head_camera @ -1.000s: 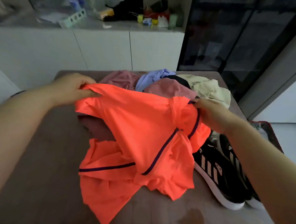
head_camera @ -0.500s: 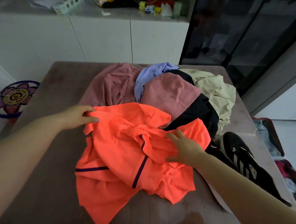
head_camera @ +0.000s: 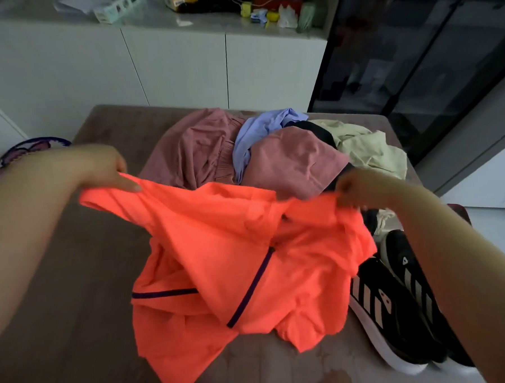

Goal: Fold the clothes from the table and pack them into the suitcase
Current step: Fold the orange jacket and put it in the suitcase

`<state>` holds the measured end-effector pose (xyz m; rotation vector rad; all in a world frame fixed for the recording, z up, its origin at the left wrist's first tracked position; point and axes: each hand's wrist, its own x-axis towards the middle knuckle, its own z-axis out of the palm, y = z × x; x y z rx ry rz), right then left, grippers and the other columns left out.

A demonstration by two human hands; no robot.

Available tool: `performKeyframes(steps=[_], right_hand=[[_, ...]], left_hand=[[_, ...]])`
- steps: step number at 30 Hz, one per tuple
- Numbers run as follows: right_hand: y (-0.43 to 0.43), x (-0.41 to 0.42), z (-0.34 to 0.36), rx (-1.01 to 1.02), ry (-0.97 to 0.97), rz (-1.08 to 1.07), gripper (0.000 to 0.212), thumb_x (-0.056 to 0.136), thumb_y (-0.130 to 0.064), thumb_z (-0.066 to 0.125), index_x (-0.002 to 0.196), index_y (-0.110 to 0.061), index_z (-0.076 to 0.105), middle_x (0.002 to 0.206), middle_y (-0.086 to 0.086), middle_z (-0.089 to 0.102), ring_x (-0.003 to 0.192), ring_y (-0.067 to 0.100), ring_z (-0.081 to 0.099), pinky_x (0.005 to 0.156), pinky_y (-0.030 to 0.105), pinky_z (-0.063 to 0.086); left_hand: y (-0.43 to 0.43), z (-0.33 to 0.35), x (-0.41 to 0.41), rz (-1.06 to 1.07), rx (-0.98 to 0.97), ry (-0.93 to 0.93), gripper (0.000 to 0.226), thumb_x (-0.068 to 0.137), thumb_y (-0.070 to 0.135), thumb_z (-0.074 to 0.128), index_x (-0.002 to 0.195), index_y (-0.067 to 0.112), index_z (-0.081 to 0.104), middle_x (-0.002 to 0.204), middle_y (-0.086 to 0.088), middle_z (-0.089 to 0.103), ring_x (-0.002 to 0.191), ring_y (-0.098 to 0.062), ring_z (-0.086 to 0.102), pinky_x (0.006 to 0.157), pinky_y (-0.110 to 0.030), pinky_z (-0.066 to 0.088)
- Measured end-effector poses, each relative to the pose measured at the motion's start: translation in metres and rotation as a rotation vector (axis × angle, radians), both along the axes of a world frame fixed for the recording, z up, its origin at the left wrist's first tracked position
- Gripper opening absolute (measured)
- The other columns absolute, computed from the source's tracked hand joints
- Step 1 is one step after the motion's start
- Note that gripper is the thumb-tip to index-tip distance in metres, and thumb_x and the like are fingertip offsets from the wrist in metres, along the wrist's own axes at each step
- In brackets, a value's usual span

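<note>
Pinching the orange top (head_camera: 234, 265) along its upper edge, your left hand (head_camera: 98, 167) and right hand (head_camera: 359, 191) have relifted it off the counter (head_camera: 76, 317); fold not started.

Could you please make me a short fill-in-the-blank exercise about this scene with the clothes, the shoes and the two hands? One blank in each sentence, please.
1. The left hand and the right hand grip a garment whose colour is ___.
2. The shoes to its right are mostly ___.
3. The pile of clothes behind it lies on a brown ___.
Missing words: orange; black; table.
</note>
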<state>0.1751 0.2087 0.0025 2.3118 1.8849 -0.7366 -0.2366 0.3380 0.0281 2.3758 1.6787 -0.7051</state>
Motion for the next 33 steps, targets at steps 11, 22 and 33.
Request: performKeyframes(steps=[11,22,33], right_hand=[[-0.022,-0.043,-0.045,0.395,0.259,0.058,0.029,0.081,-0.002,0.065,0.11,-0.007,0.064,0.114,0.012,0.057,0.109,0.025,0.052,0.091,0.02,0.032],[-0.123,-0.106,-0.159,0.04,0.764,-0.611,0.034,0.084,-0.025,0.07,0.111,-0.022,0.05,0.095,0.004,0.062,0.08,0.017,0.057,0.068,0.025,0.043],[-0.137,-0.003,0.01,0.555,1.016,-0.749,0.01,0.085,-0.026,0.062,0.081,-0.018,0.057,0.051,-0.007,0.059,0.041,0.001,0.055,0.044,0.019,0.049]], left_hand=[[0.009,-0.039,0.006,0.122,0.641,-0.354,0.039,0.087,0.019,0.061,0.124,0.011,0.055,0.122,-0.025,0.056,0.114,-0.044,0.049,0.102,-0.05,0.03],[-0.146,-0.143,-0.006,0.0,0.014,-0.506,0.098,0.059,0.075,0.035,0.132,0.012,0.05,0.132,-0.01,0.053,0.12,-0.032,0.049,0.101,-0.039,0.036],[-0.165,-0.133,0.014,-0.074,0.03,-0.617,0.061,0.076,0.064,0.048,0.1,0.011,0.067,0.095,-0.007,0.068,0.092,-0.025,0.064,0.091,-0.029,0.04]])
